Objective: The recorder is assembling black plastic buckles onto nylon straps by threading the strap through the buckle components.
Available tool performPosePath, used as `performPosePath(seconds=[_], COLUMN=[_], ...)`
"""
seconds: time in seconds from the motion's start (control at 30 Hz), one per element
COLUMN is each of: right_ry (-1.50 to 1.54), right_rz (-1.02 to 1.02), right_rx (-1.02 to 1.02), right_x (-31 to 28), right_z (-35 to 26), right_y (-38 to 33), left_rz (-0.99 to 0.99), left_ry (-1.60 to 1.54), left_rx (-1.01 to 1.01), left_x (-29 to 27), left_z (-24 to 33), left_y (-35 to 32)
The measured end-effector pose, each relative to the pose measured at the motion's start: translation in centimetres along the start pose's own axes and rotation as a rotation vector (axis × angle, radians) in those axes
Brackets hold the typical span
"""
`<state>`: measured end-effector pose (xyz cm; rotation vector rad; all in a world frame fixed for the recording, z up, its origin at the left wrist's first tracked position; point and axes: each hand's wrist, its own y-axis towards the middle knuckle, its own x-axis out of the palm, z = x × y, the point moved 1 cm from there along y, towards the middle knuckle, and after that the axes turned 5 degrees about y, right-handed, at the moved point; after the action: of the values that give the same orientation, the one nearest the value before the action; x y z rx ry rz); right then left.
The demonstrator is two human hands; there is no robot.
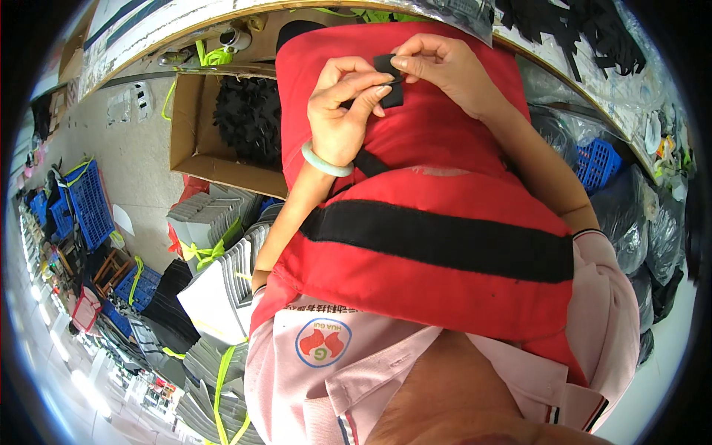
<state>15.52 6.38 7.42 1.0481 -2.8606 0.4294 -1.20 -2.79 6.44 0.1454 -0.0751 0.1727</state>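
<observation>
Over my lap, my left hand (343, 104) pinches a small black strip of fabric (392, 96) between thumb and fingers; a pale green bangle (325, 162) circles that wrist. My right hand (439, 67) grips the strip's upper end with thumb and forefinger. The two hands almost meet, and the fingers hide part of the strip. Whether it is one folded strip or two pieces I cannot tell. Beneath them spreads a red apron (423, 148) with a broad black band (445, 241).
An open cardboard box (185, 137) on my left holds many black strips (248, 115). Tied stacks of grey pieces (215, 215) stand below it, with blue crates (90, 208) farther left. A worktable (512, 37) curves ahead, bearing more black strips (575, 26). Plastic bags (627, 222) sit right.
</observation>
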Motion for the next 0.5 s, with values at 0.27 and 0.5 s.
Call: performPosePath(seconds=[0.27,0.5], right_ry=[0.110,-0.137], right_rz=[0.171,0.122], right_rx=[-0.170,-0.115], right_x=[0.0,-2.1], right_z=[2.1,-2.5], right_y=[1.1,-1.1], left_rz=[-0.097,0.238], left_ry=[0.243,0.218], left_rx=[-0.115,-0.358], left_x=[0.1,-9.6], left_z=[2.2,4.7], left_y=[-0.1,-2.5])
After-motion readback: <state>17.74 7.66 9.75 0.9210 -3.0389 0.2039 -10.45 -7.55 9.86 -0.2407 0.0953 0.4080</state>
